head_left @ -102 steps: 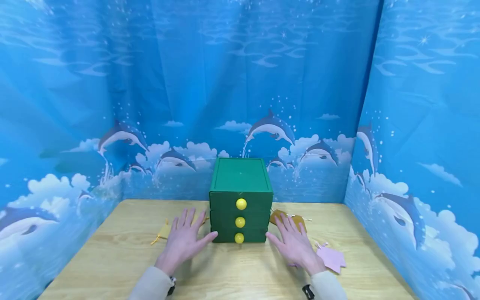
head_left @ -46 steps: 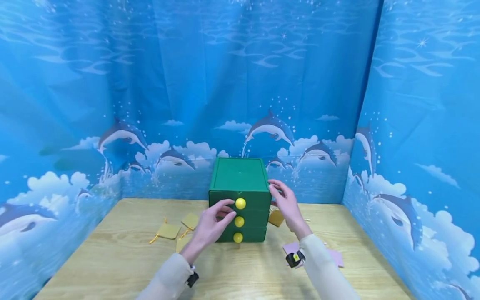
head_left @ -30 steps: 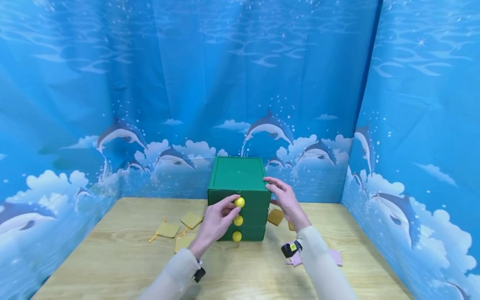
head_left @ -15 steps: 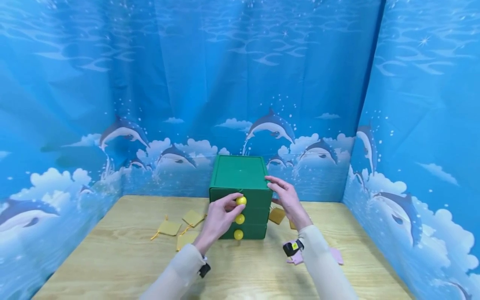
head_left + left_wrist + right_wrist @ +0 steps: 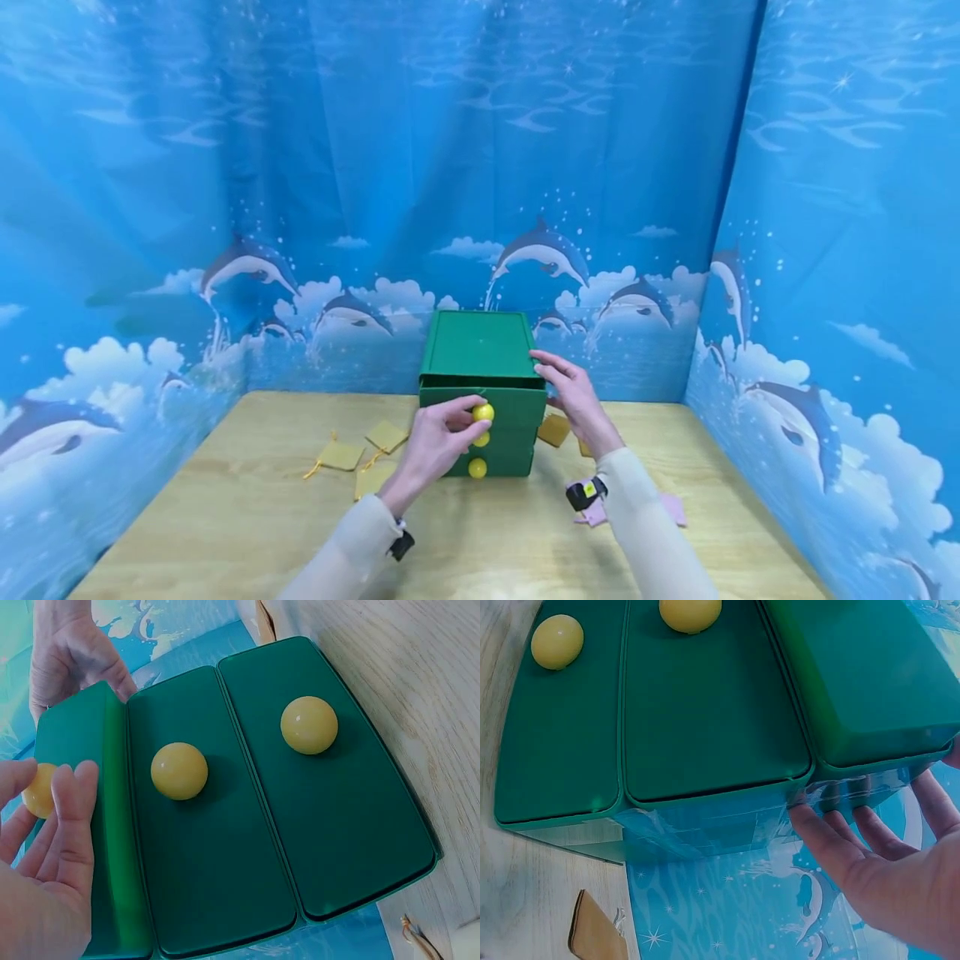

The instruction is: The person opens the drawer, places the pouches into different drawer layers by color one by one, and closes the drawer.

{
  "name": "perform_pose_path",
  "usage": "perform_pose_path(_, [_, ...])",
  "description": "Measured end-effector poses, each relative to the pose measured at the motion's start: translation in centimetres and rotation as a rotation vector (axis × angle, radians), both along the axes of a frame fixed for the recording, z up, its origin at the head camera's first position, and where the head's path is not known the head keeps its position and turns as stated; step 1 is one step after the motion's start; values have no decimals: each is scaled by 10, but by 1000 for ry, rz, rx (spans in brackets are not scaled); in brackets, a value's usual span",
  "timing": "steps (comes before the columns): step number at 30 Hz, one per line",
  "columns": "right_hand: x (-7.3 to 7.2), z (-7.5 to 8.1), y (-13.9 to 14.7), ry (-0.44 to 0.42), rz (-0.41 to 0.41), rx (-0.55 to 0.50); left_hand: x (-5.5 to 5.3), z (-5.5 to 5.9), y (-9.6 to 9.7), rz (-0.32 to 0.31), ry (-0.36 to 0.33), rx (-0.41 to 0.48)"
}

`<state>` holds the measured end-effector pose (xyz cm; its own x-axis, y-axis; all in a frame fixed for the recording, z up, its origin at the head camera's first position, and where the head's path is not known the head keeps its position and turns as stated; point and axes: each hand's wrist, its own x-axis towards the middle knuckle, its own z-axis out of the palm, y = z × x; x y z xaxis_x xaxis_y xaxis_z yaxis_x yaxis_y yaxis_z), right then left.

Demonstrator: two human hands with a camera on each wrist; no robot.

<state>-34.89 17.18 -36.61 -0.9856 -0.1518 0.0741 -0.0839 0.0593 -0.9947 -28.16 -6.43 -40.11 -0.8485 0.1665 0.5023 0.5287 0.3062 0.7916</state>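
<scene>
A green cabinet of three stacked drawers stands on the wooden table, each drawer with a round yellow knob. My left hand pinches the top drawer's knob between thumb and fingers. That top drawer sticks out a little past the other two, and a dark gap shows under the cabinet's top in the head view. Against the cabinet's right side and upper edge rests my right hand, its fingers touching the side wall. The middle drawer and bottom drawer are closed.
Several yellow drawstring pouches lie on the table left of the cabinet. Brown pouches lie to its right, and pink ones nearer the front, partly behind the right forearm. A blue dolphin curtain closes off the back and sides.
Both hands have moved from the table to the cabinet. The left hand has taken hold of the top knob and drawn the top drawer slightly out; the right hand stays at the side.
</scene>
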Motion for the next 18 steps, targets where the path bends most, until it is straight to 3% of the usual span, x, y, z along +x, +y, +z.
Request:
perform_pose_path(12, [0,4,4,-48,30,-7,16,3,-2,-25,-29,-37])
perform_pose_path(18, [10,15,0,-47,48,-4,21,2,-4,-25,-26,-45])
